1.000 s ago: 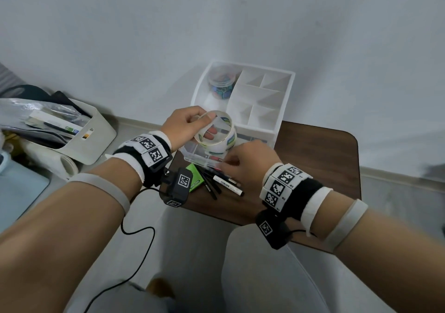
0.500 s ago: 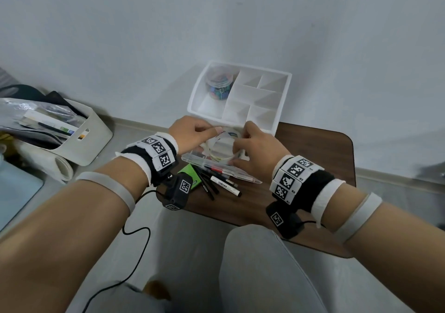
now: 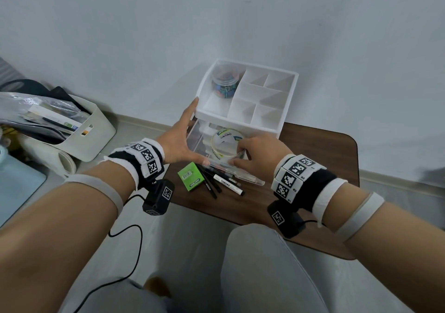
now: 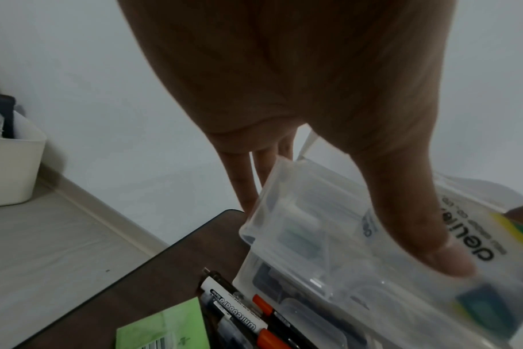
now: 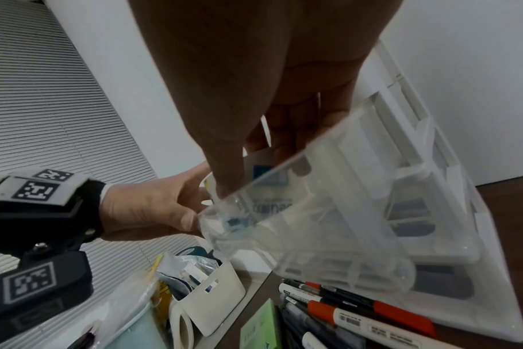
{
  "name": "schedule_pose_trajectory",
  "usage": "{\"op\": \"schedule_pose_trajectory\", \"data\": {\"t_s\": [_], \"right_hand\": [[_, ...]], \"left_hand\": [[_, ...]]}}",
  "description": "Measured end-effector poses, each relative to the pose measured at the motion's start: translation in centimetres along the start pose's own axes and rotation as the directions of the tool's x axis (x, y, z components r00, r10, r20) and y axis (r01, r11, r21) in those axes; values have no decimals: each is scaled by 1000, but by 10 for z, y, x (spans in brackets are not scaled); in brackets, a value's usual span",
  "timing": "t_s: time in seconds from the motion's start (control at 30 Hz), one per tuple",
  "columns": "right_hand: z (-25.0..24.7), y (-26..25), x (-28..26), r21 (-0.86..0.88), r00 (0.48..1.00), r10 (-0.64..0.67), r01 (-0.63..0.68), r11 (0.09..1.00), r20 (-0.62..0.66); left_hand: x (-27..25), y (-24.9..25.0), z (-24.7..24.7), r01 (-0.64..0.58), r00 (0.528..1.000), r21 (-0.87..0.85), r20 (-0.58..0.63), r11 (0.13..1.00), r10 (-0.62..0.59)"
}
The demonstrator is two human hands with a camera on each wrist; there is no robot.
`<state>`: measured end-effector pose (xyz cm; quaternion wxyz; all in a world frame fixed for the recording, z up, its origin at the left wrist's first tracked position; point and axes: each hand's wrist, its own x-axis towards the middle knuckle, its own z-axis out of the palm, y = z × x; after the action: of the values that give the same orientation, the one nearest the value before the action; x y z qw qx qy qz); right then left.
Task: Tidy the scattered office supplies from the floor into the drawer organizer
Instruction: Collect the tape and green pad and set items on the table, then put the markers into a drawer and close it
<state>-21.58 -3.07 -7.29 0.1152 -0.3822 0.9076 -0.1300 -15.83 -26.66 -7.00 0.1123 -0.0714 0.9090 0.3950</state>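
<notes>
A white drawer organizer (image 3: 265,110) stands on a brown board (image 3: 313,168). Its clear top drawer (image 3: 196,144) is pulled out, and a tape roll (image 3: 225,141) lies flat inside. My right hand (image 3: 237,157) reaches into the drawer from the front and pinches the roll's near rim. My left hand (image 3: 197,132) is spread open, with straight fingers along the organizer's left side and the thumb (image 4: 418,224) on the drawer's front left corner. Several markers (image 3: 228,185) and a green box (image 3: 191,176) lie on the board in front of the drawer.
A jar of coloured clips (image 3: 225,81) fills the organizer's top left compartment; the other compartments look bare. A white bin (image 3: 96,129) stuffed with papers and bags sits on the floor at the left. My knee is below the board, and the wall is close behind the organizer.
The tape roll went from my left hand, held up in front of the organizer, down into the open drawer. My left hand let go and spread open. My right hand moved onto the roll.
</notes>
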Motion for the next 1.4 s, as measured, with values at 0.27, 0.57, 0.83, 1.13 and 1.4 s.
{"op": "schedule_pose_trajectory", "data": {"t_s": [0.27,0.57,0.83,1.13,1.4], "right_hand": [[-2,2,-2,-123,997,75,-77,989,-23],[5,6,-9,-65,990,71,-80,995,-121],[-5,12,-20,-193,898,-113,32,981,-425],[5,31,-13,-271,929,-4,-104,957,-371],[1,46,0,-288,905,-7,-127,949,-424]], "left_hand": [[-7,-10,-2,53,999,56,-9,997,-52],[-8,-17,-6,60,998,43,-23,997,-59],[12,-10,-2,-32,985,30,-169,999,37],[43,-6,12,-62,948,197,-294,978,119],[58,6,23,28,894,250,-439,968,88]]}}
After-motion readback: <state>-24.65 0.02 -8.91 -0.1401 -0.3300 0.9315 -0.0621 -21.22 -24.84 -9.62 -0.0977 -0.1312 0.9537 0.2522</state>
